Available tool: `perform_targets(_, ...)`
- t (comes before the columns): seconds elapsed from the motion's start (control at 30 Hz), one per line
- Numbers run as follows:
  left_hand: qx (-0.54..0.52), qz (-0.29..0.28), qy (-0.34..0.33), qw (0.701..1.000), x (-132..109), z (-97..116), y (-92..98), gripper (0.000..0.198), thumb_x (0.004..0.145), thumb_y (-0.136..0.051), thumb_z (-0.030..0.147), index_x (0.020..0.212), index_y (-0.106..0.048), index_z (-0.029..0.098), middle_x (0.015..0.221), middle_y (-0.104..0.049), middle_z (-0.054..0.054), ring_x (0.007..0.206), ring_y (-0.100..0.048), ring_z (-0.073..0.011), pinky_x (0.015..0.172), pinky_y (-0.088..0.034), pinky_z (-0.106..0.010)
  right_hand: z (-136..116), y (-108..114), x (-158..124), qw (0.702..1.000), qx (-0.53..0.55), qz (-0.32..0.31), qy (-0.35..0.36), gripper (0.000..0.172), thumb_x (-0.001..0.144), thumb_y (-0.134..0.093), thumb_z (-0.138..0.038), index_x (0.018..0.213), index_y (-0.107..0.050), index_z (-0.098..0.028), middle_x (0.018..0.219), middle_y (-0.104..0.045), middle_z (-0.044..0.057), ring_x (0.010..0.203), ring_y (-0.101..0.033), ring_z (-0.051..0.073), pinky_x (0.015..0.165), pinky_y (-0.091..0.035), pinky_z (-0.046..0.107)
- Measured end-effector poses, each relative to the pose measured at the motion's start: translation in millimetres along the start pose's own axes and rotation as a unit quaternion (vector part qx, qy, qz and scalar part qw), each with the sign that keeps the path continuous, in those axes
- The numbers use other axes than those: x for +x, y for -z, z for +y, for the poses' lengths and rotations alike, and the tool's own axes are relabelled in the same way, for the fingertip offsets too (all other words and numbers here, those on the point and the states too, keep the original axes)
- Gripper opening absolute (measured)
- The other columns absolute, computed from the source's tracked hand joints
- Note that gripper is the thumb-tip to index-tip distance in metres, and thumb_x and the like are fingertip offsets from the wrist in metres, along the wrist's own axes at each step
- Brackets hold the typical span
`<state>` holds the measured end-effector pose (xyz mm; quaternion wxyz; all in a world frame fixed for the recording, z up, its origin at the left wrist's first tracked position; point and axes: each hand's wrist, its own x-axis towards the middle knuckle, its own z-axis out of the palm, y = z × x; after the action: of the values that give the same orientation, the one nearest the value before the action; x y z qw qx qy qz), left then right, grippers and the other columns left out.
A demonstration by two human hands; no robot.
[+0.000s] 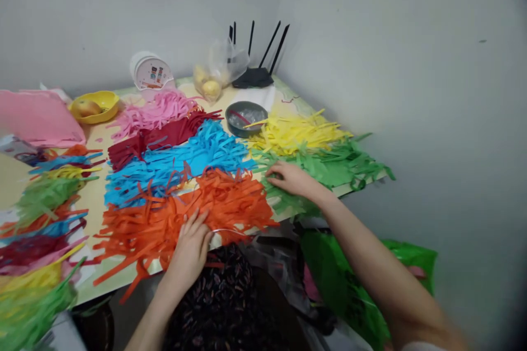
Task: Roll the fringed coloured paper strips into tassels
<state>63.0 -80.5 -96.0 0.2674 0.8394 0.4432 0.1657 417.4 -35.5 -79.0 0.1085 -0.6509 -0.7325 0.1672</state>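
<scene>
A: L hand [191, 244] doing what?
B: Lying flat on orange strips [230, 203], fingers loose, nr front of table [95, 197].
A: R hand [290, 178]?
B: Resting on green strips [329, 167], fingers curling; grip, can't tell.

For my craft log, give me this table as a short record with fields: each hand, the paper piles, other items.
left hand: flat on the orange strips
right hand: on the green strips, grip unclear
other piles: blue strips, dark red strips, pink strips, yellow strips
between blue and yellow: grey bowl
far edge: router, plastic bag, yellow bowl
</scene>
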Motion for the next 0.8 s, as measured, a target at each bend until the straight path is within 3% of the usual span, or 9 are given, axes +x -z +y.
perform_targets(0.2,0.002,0.005,0.025,1.0,-6.6,-7.0,11.0,0.028,0.1,-0.039,0.031,0.086,-0.061,0.019,0.143,-0.058,-0.013,0.144,-0.041,-0.0316,0.115,-0.033,-0.064,1.5,-5.6,-3.7,1.0,0.012,0.026,-0.007,0.021,0.088,-0.06,-0.021,0.104,-0.073,-0.018,0.103,-0.069,0.012,0.087,-0.067,0.022,0.081,-0.051,0.031)
perform_targets(0.4,0.007,0.01,0.02,1.0,-4.1,-6.3,12.2,0.029,0.1,-0.039,0.031,0.086,-0.063,0.02,0.14,-0.061,-0.012,0.142,-0.043,-0.03,0.115,-0.034,-0.062,3.9,13.7,-3.7,0.996,0.011,0.083,-0.034,0.028,0.094,-0.05,-0.026,0.111,-0.07,-0.017,0.109,-0.068,0.014,0.089,-0.066,0.025,0.084,-0.05,0.036)
perform_targets(0.6,0.013,0.012,0.017,1.0,-5.1,-8.1,10.5,0.027,0.099,-0.041,0.03,0.084,-0.062,0.02,0.141,-0.06,-0.011,0.141,-0.044,-0.0299,0.115,-0.035,-0.061,9.1,4.5,-18.6,0.999,-0.033,0.015,-0.003,0.041,0.085,-0.063,-0.023,0.125,-0.063,-0.019,0.12,-0.062,0.014,0.11,-0.061,0.03,0.093,-0.048,0.039)
perform_targets(0.8,0.022,0.022,0.014,0.999,-4.3,-6.2,9.5,0.026,0.098,-0.042,0.03,0.085,-0.062,0.02,0.139,-0.061,-0.012,0.142,-0.043,-0.0304,0.114,-0.036,-0.061,16.1,-12.3,-11.6,0.997,-0.017,0.062,-0.052,0.024,0.082,-0.055,-0.017,0.103,-0.066,-0.016,0.108,-0.065,0.016,0.101,-0.061,0.031,0.087,-0.048,0.039)
